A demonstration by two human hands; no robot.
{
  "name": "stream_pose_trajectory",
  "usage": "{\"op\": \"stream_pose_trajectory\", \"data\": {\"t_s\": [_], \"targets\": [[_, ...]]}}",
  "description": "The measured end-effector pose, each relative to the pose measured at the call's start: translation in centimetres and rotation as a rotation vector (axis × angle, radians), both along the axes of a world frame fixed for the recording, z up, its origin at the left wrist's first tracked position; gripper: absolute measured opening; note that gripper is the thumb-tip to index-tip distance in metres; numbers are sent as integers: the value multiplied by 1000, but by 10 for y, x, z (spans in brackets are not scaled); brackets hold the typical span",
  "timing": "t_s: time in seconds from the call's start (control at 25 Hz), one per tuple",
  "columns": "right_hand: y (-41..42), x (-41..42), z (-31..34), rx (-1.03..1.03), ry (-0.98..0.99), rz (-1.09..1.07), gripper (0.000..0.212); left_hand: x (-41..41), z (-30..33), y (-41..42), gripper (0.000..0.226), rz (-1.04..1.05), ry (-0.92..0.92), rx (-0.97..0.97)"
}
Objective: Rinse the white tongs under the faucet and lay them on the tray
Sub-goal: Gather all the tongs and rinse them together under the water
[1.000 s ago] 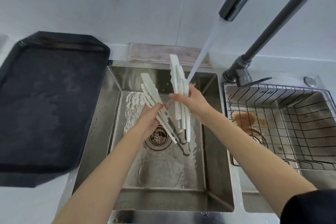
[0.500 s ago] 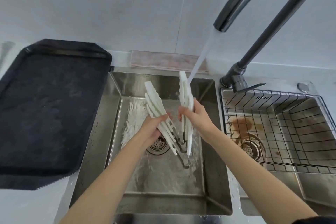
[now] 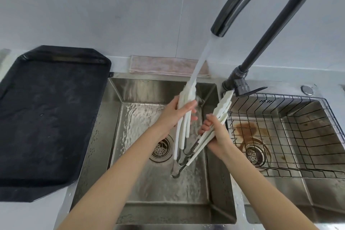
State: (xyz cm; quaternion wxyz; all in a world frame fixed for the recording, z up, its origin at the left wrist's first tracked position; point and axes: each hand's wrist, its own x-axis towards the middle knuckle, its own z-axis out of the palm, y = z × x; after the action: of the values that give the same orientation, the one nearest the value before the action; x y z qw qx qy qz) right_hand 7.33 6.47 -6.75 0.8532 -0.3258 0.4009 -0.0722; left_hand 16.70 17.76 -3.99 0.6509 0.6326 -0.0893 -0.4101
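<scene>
Several white tongs point(image 3: 223, 107), stacked together, are spread in a V over the left sink basin point(image 3: 130, 117), their metal hinge loops hanging low. My left hand point(image 3: 170, 115) grips the left arms and holds their tips in the water stream point(image 3: 199, 61) falling from the dark faucet point(image 3: 242, 2). The right arms, gripped by my right hand point(image 3: 218, 136), point up toward the faucet base, outside the stream. The black tray point(image 3: 46, 117) lies on the counter left of the sink.
A wire basket point(image 3: 280, 127) sits in the right basin, which has a brown stain near its drain. A folded pinkish cloth point(image 3: 168, 67) lies behind the sink against the wall. The left basin's drain point(image 3: 161, 148) is wet.
Both hands have shifted right. The arms in my left hand are now under the stream, and those in my right hand have swung out of it toward the faucet base.
</scene>
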Motion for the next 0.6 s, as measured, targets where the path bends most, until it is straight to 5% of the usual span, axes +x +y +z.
{"op": "stream_pose_trajectory", "data": {"t_s": [0.12,0.6], "targets": [[1,3,5,65,-47,-71,31,2,11,-15,35,12,-87,12],[4,7,-6,-38,63,-38,13,-6,8,-1,12,67,-212,55]]}}
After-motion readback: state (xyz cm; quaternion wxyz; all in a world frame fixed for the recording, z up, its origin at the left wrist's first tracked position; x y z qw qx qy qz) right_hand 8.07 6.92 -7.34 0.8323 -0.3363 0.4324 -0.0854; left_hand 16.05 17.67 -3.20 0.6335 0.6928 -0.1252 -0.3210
